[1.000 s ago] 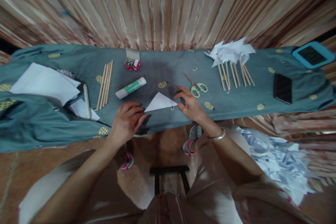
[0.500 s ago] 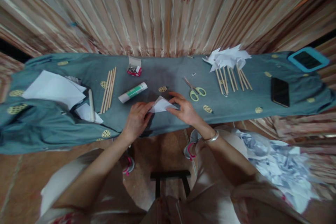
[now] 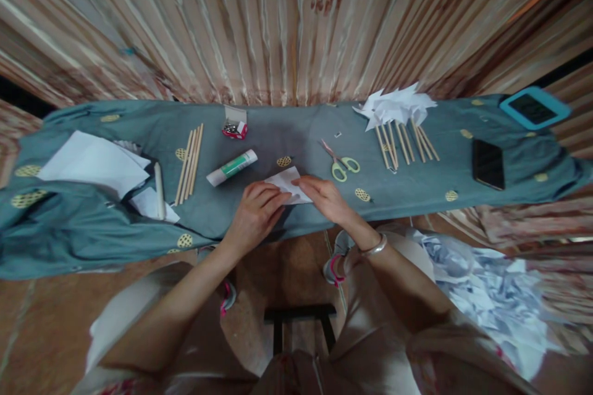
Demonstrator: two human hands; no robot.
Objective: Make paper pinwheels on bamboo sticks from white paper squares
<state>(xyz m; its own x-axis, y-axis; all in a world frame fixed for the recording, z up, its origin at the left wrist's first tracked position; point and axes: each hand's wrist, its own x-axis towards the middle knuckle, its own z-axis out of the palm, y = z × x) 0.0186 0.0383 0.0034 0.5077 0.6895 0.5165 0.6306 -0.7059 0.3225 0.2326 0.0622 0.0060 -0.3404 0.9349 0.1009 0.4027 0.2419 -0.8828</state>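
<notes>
A small piece of white paper (image 3: 288, 178) lies at the near side of the table, between my two hands. My left hand (image 3: 258, 208) is closed on its left and near part, fingers curled together over it. From the other side my right hand (image 3: 325, 199) grips the right edge, fingertips close to those of my left. A glue stick (image 3: 231, 168) with a green label lies just beyond my left hand. Scissors with pale green handles (image 3: 345, 166) rest beyond my right hand, blades pointing away.
Wooden sticks (image 3: 189, 163), an open box of metal pins (image 3: 235, 123) and white sheets (image 3: 95, 163) lie left. To the right are paper pinwheels on sticks (image 3: 396, 108), a phone (image 3: 488, 163) and a blue-framed device (image 3: 535, 108). A bag of paper scraps (image 3: 495, 296) stands on the floor.
The paper has gone from a folded triangle to a more opened, squarer shape. My left hand has shifted right, its fingers now over the paper and nearer my right hand.
</notes>
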